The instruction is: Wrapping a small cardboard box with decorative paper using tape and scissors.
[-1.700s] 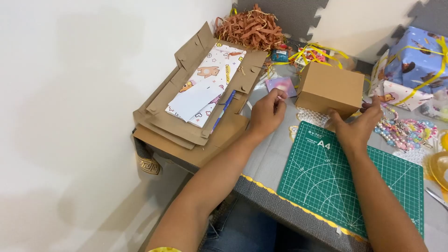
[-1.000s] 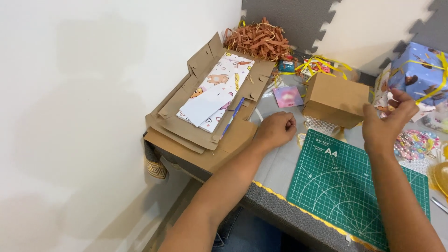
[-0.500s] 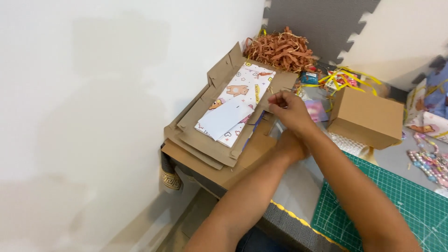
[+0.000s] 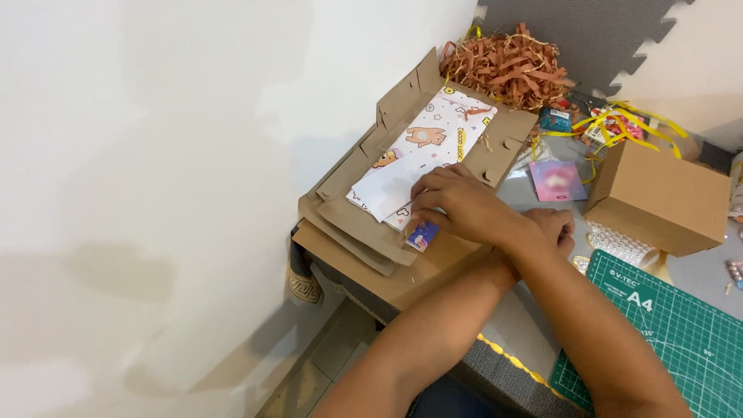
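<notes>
Nearest, the green mat [image 4: 681, 340] lies bare at the table's front, and both forearms cross above its left corner. A second ago the right hand [image 4: 457, 205] was up by the box and the left one rested alone at the stack; now the right arm has swung across over the left, and the view has turned with it toward the wall. So the work has left the box and gone to the paper.

The left hand [image 4: 551, 228] sits on the grey tabletop beside the stack, loosely curled and half hidden under the right wrist; I cannot tell whether it holds anything. The right hand's fingers are bent, tips pressing down on the near edge of the paper [image 4: 422, 147]. Just below them a small blue packet [image 4: 423, 234] pokes out. Whether the fingers pinch it or only touch it I cannot tell.

The paper, white with bear prints, lies inside a flattened cardboard blank [image 4: 364, 224] whose raised flaps make a shallow tray; it rests on more flat cardboard at the table's left corner, by the white wall.

To the right, a dotted sheet [image 4: 619, 246] lies just before the box [image 4: 658, 197]. The box is brown and shut, so its inside is hidden. A pink card [image 4: 557, 180] lies between it and the tray.

Farthest, yellow ribbon [image 4: 619, 124] tangles behind the box, and a heap of brown shreds [image 4: 507, 66] sits against grey foam tiles [image 4: 588, 31]
</notes>
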